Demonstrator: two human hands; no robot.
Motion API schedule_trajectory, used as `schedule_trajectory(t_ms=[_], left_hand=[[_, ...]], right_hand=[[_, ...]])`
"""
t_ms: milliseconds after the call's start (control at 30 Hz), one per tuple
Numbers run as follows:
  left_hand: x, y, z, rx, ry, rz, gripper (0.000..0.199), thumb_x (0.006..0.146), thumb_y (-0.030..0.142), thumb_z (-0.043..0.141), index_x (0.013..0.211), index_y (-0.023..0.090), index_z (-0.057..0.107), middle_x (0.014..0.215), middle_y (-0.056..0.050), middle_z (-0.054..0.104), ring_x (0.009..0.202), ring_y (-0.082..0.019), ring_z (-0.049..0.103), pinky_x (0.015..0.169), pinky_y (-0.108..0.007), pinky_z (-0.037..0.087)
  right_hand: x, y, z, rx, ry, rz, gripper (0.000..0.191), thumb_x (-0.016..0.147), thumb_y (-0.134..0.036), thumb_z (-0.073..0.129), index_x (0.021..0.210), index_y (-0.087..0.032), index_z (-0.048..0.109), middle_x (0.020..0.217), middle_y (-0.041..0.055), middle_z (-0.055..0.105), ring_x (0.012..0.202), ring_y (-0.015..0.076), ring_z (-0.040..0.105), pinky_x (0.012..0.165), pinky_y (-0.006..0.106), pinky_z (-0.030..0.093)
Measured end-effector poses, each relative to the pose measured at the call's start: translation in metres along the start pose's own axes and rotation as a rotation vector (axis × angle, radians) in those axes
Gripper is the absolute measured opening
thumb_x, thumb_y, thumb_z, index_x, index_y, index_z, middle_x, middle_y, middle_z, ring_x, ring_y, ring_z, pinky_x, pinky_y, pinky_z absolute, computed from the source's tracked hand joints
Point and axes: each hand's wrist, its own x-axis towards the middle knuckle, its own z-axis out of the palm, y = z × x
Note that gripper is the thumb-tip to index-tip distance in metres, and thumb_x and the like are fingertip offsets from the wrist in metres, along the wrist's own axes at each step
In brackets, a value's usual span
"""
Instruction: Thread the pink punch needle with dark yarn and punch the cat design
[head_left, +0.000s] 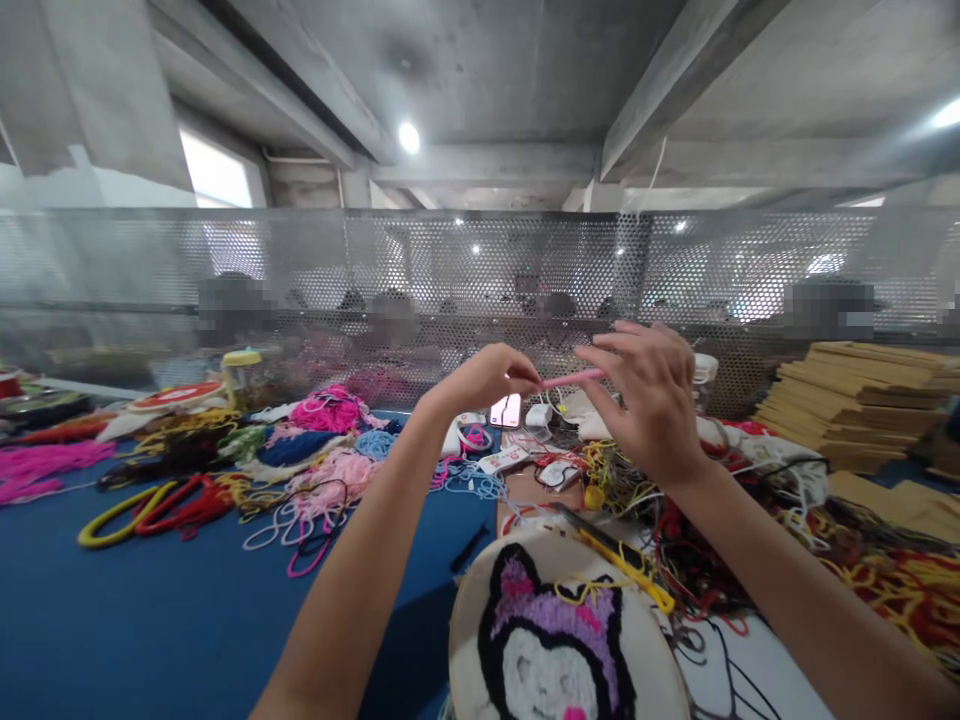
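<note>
A thin pink rod or strand (571, 379) stretches between my two hands above the work surface. Its left end is pinched in the fingertips of my left hand (491, 378). My right hand (649, 395) has its thumb and a finger at the other end, with the remaining fingers raised. Below them, near the front edge, lies a round hoop of white cloth (652, 650) bearing a cartoon face with black ears and a purple hood. A yellow-handled tool (637, 572) and a loose yellow strand rest on the hoop's upper part.
Piles of coloured yarn (330, 410) cover the blue table (90, 620) on both sides. A lit phone (506, 411) stands behind the hands. Stacked brown cardboard (847, 400) is at the right. A perforated metal screen (480, 270) runs along the back, with blurred people beyond.
</note>
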Motion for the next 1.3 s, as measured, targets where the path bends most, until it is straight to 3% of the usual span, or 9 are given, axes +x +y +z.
schedule_trajectory(t_ms=[67, 133, 267, 367, 500, 567, 700, 900, 1300], left_hand=[[0.002, 0.0, 0.0, 0.02, 0.202, -0.017, 0.018, 0.075, 0.023, 0.055, 0.078, 0.014, 0.071, 0.071, -0.003, 0.068, 0.065, -0.012, 0.056, 0.063, -0.024, 0.04], [0.002, 0.002, 0.001, -0.043, 0.359, -0.05, 0.019, 0.076, 0.023, 0.055, 0.077, 0.012, 0.07, 0.071, -0.005, 0.067, 0.066, -0.012, 0.056, 0.063, -0.024, 0.04], [-0.016, 0.012, 0.01, -0.329, 0.37, -0.119, 0.022, 0.078, 0.029, 0.057, 0.081, 0.011, 0.069, 0.071, -0.006, 0.066, 0.064, -0.012, 0.055, 0.06, -0.024, 0.039], [-0.049, 0.024, 0.025, -0.481, 0.241, -0.185, 0.021, 0.076, 0.032, 0.061, 0.075, 0.012, 0.068, 0.067, -0.004, 0.064, 0.06, -0.011, 0.052, 0.057, -0.024, 0.038], [-0.103, 0.044, 0.059, -0.638, 0.086, -0.288, 0.024, 0.08, 0.034, 0.057, 0.079, 0.012, 0.067, 0.067, -0.004, 0.063, 0.06, -0.012, 0.053, 0.061, -0.026, 0.04], [-0.127, 0.052, 0.076, -0.532, -0.016, -0.277, 0.03, 0.085, 0.037, 0.049, 0.082, 0.014, 0.066, 0.073, -0.004, 0.064, 0.066, -0.014, 0.054, 0.064, -0.027, 0.041], [-0.16, 0.049, 0.097, -0.04, 0.077, -0.153, 0.03, 0.091, 0.034, 0.038, 0.098, 0.017, 0.063, 0.091, -0.006, 0.063, 0.087, -0.017, 0.052, 0.079, -0.03, 0.039], [-0.172, 0.009, 0.1, 0.518, 0.036, -0.059, 0.033, 0.091, 0.026, 0.032, 0.077, 0.015, 0.059, 0.076, -0.007, 0.059, 0.075, -0.019, 0.05, 0.072, -0.033, 0.037], [-0.174, -0.01, 0.101, 0.426, -0.069, -0.13, 0.031, 0.09, 0.025, 0.033, 0.072, 0.017, 0.057, 0.074, -0.005, 0.06, 0.074, -0.016, 0.052, 0.069, -0.027, 0.037]], right_hand=[[0.002, -0.012, -0.005, 0.086, -0.022, 0.036, 0.017, 0.086, -0.029, 0.051, 0.089, -0.019, 0.065, 0.091, 0.0072, 0.065, 0.093, 0.0224, 0.055, 0.085, 0.037, 0.036], [0.008, -0.02, -0.007, 0.281, -0.213, 0.197, 0.024, 0.086, -0.036, 0.049, 0.079, -0.018, 0.063, 0.076, 0.0056, 0.063, 0.076, 0.019, 0.056, 0.072, 0.034, 0.039], [0.027, -0.023, -0.008, 0.965, -0.636, 0.773, 0.037, 0.084, -0.051, 0.045, 0.082, -0.017, 0.059, 0.069, 0.0031, 0.058, 0.056, 0.012, 0.05, 0.054, 0.027, 0.039], [0.023, -0.03, -0.013, 1.296, -0.531, 1.026, 0.03, 0.078, -0.048, 0.057, 0.083, -0.018, 0.055, 0.068, -0.0015, 0.052, 0.052, 0.0078, 0.044, 0.05, 0.023, 0.036], [-0.021, -0.063, -0.019, 1.413, -0.549, 1.218, 0.031, 0.069, -0.044, 0.068, 0.076, -0.017, 0.054, 0.056, -0.0059, 0.045, 0.046, 0.0059, 0.036, 0.045, 0.021, 0.03], [-0.049, -0.081, -0.02, 1.473, -0.491, 1.345, 0.035, 0.067, -0.047, 0.069, 0.066, -0.016, 0.052, 0.048, -0.0081, 0.037, 0.043, 0.0048, 0.031, 0.043, 0.02, 0.026], [-0.088, -0.084, -0.025, 1.478, -0.401, 1.513, 0.037, 0.065, -0.048, 0.07, 0.068, -0.015, 0.053, 0.046, -0.0098, 0.033, 0.041, 0.0032, 0.025, 0.04, 0.017, 0.022], [-0.115, -0.051, -0.035, 1.589, -0.138, 1.872, 0.03, 0.06, -0.036, 0.078, 0.065, -0.015, 0.057, 0.045, -0.0085, 0.039, 0.038, 0.002, 0.027, 0.035, 0.014, 0.026], [-0.133, -0.071, -0.025, 1.646, -0.342, 1.927, 0.027, 0.064, -0.038, 0.075, 0.067, -0.015, 0.06, 0.051, -0.0061, 0.042, 0.044, 0.0043, 0.038, 0.041, 0.016, 0.035]])
